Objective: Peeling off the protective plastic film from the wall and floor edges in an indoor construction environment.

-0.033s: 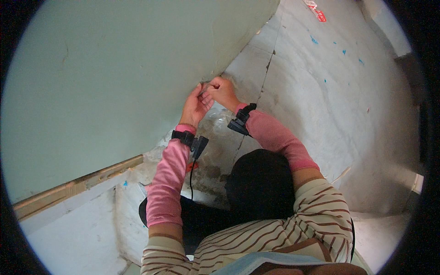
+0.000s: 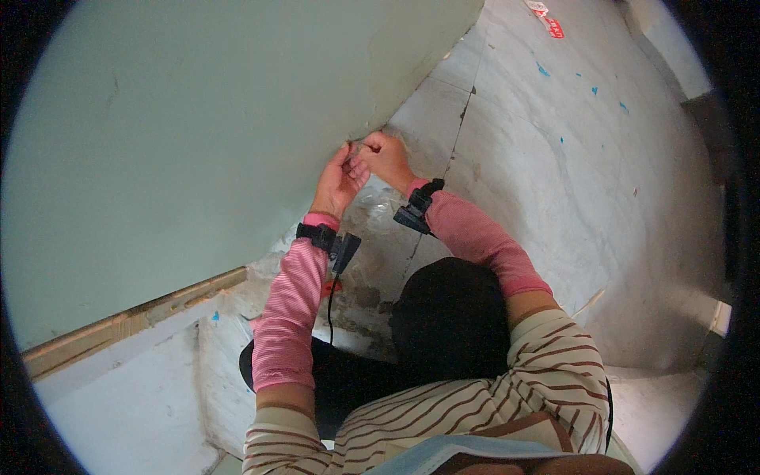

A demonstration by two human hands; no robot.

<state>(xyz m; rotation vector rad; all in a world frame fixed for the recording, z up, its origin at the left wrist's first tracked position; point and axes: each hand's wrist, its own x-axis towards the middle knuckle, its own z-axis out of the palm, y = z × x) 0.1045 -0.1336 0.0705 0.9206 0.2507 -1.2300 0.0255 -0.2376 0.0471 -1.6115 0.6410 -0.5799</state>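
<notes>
My left hand [image 2: 340, 186] is turned palm up at the lower edge of a large pale green panel [image 2: 198, 127]. Its thumb and fingers are curled in toward each other. Right beside it, my right hand [image 2: 388, 160] is pinched closed, its fingertips meeting those of the left. A small greyish, partly see-through bit shows between the fingertips, too small to name. Crumpled clear plastic film [image 2: 380, 207] lies on the floor just below both hands. Each wrist carries a black strap with a small black device, the left one [image 2: 324, 240] trailing a cable.
A raw wooden strip [image 2: 134, 318] runs under the panel's edge at the left. Grey marbled floor tiles [image 2: 546, 158] stretch to the right, with blue scraps and a red and white label [image 2: 554, 28] on them. My black-clad knee [image 2: 451, 317] rises close below my right forearm.
</notes>
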